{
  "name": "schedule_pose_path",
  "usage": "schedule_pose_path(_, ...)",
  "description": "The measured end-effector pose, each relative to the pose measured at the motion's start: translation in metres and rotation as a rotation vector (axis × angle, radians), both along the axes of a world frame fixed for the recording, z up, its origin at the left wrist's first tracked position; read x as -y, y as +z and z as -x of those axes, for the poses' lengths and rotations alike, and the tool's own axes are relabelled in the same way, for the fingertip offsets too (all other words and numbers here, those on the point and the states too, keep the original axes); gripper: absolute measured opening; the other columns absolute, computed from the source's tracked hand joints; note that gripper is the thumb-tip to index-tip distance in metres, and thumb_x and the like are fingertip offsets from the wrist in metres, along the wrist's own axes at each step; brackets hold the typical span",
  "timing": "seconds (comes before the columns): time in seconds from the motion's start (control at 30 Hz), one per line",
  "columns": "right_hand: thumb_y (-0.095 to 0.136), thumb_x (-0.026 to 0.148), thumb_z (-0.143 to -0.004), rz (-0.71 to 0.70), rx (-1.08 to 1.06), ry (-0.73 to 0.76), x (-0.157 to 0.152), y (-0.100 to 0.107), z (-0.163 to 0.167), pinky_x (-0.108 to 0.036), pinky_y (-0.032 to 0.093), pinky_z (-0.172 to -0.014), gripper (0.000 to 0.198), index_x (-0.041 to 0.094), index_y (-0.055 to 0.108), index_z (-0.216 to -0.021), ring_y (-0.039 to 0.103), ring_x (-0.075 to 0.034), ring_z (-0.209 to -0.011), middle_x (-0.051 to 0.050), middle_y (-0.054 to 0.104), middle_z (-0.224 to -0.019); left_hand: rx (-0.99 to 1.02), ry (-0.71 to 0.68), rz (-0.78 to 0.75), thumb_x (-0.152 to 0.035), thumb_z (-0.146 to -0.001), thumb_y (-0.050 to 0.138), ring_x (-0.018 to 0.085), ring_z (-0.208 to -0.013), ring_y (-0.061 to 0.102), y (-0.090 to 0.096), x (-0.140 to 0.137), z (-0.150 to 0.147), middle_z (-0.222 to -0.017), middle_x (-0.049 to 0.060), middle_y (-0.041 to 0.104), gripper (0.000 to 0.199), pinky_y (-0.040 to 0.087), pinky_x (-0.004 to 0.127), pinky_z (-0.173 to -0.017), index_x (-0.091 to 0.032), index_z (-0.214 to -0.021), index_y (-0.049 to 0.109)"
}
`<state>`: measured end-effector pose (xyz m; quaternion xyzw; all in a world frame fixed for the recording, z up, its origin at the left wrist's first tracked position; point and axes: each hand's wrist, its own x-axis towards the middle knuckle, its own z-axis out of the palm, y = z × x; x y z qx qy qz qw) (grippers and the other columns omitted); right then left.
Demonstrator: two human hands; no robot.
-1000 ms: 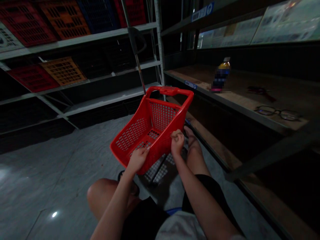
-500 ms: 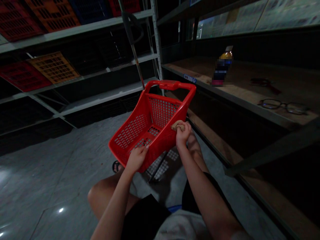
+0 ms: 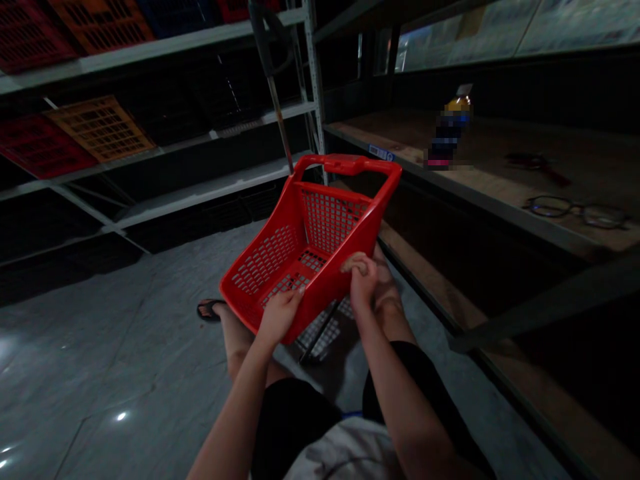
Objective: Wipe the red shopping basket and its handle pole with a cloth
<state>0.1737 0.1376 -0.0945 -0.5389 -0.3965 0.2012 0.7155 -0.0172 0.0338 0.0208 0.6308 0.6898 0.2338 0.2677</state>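
Between my knees stands a red plastic shopping cart (image 3: 336, 263) with a latticed basket and a looped handle at its far end. My left hand (image 3: 281, 315) grips the near rim of the basket, thumb on top and fingers inside. A crumpled tan cloth (image 3: 354, 262) is bunched in my right hand (image 3: 364, 280), which presses it against the outer side wall of the basket. The fingers of my right hand are closed, and part of the cloth is hidden in them.
On the wooden shelf (image 3: 493, 190) at the right stand a blurred-out bottle (image 3: 449, 133), eyeglasses (image 3: 575, 210) and a dark red object (image 3: 543, 165). Metal racks with a yellow crate (image 3: 103, 128) and a red crate (image 3: 45, 145) fill the left. A long-handled pole (image 3: 280, 117) rises behind the cart.
My right hand and the cloth have slid slightly down the side wall. My left foot has moved outward to the left. The cart sits slightly farther right in view.
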Motion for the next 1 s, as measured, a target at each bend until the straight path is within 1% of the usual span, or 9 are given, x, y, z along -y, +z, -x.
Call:
schedule_pose_path(0.1, 0.049, 0.011, -0.07, -0.057, 0.099, -0.01, 0.0, 0.028, 0.008, -0.04, 0.045, -0.105, 0.021, 0.02, 0.065, -0.081, 0.059, -0.021, -0.106, -0.007, 0.062, -0.105, 0.064, 0.015, -0.014, -0.062, -0.089, 0.042, 0.017, -0.067, 0.058, 0.0, -0.001, -0.005, -0.065, 0.001, 0.064, 0.057, 0.039, 0.026, -0.064, -0.017, -0.068, 0.069)
schedule_pose_path(0.27, 0.05, 0.008, -0.075, -0.105, 0.257, 0.165, 0.078, 0.011, 0.06, -0.041, 0.045, -0.106, 0.025, 0.022, 0.069, -0.083, 0.057, -0.022, -0.113, -0.008, 0.057, -0.106, 0.155, 0.001, -0.104, -0.057, -0.088, 0.047, 0.019, -0.078, 0.064, 0.001, -0.002, -0.011, -0.076, 0.001, 0.072, 0.053, 0.042, 0.025, -0.071, -0.015, -0.085, 0.079)
schedule_pose_path(0.37, 0.056, 0.011, -0.08, -0.155, 0.265, 0.172, 0.098, 0.02, 0.068, -0.039, 0.046, -0.106, 0.019, 0.022, 0.07, -0.086, 0.058, -0.021, -0.11, -0.007, 0.055, -0.106, 0.176, 0.019, -0.109, -0.055, -0.089, 0.048, 0.019, -0.077, 0.065, 0.0, 0.0, -0.012, -0.077, 0.002, 0.074, 0.052, 0.044, 0.024, -0.07, -0.015, -0.083, 0.08)
schedule_pose_path(0.43, 0.061, 0.017, -0.083, -0.195, 0.266, 0.156, 0.081, 0.043, 0.055, -0.037, 0.046, -0.106, 0.013, 0.022, 0.071, -0.089, 0.058, -0.021, -0.11, -0.007, 0.055, -0.108, 0.196, 0.045, -0.098, -0.053, -0.089, 0.048, 0.02, -0.076, 0.067, 0.0, 0.002, -0.013, -0.077, 0.004, 0.075, 0.05, 0.045, 0.025, -0.069, -0.015, -0.083, 0.08)
schedule_pose_path(0.53, 0.066, 0.025, -0.084, -0.215, 0.265, 0.105, 0.028, 0.085, 0.023, -0.037, 0.046, -0.107, 0.008, 0.021, 0.071, -0.088, 0.057, -0.021, -0.112, -0.007, 0.056, -0.11, 0.222, 0.06, -0.108, -0.045, -0.09, 0.049, 0.022, -0.083, 0.07, -0.001, 0.005, -0.016, -0.086, 0.005, 0.079, 0.043, 0.049, 0.027, -0.075, -0.017, -0.089, 0.082)
schedule_pose_path(0.63, 0.061, 0.025, -0.084, -0.184, 0.254, 0.082, -0.014, 0.106, 0.001, -0.041, 0.045, -0.106, 0.008, 0.02, 0.067, -0.086, 0.058, -0.022, -0.11, -0.008, 0.059, -0.107, 0.209, 0.057, -0.128, -0.038, -0.09, 0.049, 0.022, -0.087, 0.072, -0.002, 0.004, -0.021, -0.091, 0.005, 0.08, 0.038, 0.051, 0.028, -0.082, -0.019, -0.09, 0.082)
schedule_pose_path(0.73, 0.057, 0.021, -0.081, -0.174, 0.26, 0.136, -0.003, 0.094, 0.01, -0.045, 0.047, -0.104, 0.011, 0.02, 0.065, -0.088, 0.061, -0.024, -0.107, -0.008, 0.064, -0.103, 0.192, 0.069, -0.149, -0.034, -0.089, 0.048, 0.021, -0.084, 0.072, -0.006, -0.003, -0.024, -0.085, 0.005, 0.079, 0.038, 0.051, 0.028, -0.082, -0.018, -0.084, 0.081)
schedule_pose_path(0.9, 0.057, 0.018, -0.078, -0.173, 0.259, 0.271, 0.097, 0.038, 0.066, -0.044, 0.054, -0.098, 0.02, 0.032, 0.066, -0.09, 0.066, -0.024, -0.106, -0.003, 0.069, -0.105, 0.207, 0.084, -0.155, -0.025, -0.085, 0.045, 0.018, -0.072, 0.067, -0.013, -0.012, -0.027, -0.072, 0.004, 0.074, 0.035, 0.048, 0.024, -0.07, -0.015, -0.074, 0.077)
schedule_pose_path(1.0, 0.054, 0.015, -0.075, -0.176, 0.243, 0.334, 0.11, 0.033, 0.072, -0.044, 0.054, -0.098, 0.022, 0.03, 0.065, -0.087, 0.066, -0.024, -0.103, -0.002, 0.068, -0.1, 0.214, 0.035, -0.109, -0.028, -0.089, 0.042, 0.019, -0.076, 0.068, -0.008, -0.009, -0.018, -0.079, 0.004, 0.076, 0.038, 0.05, 0.025, -0.071, -0.016, -0.085, 0.077)
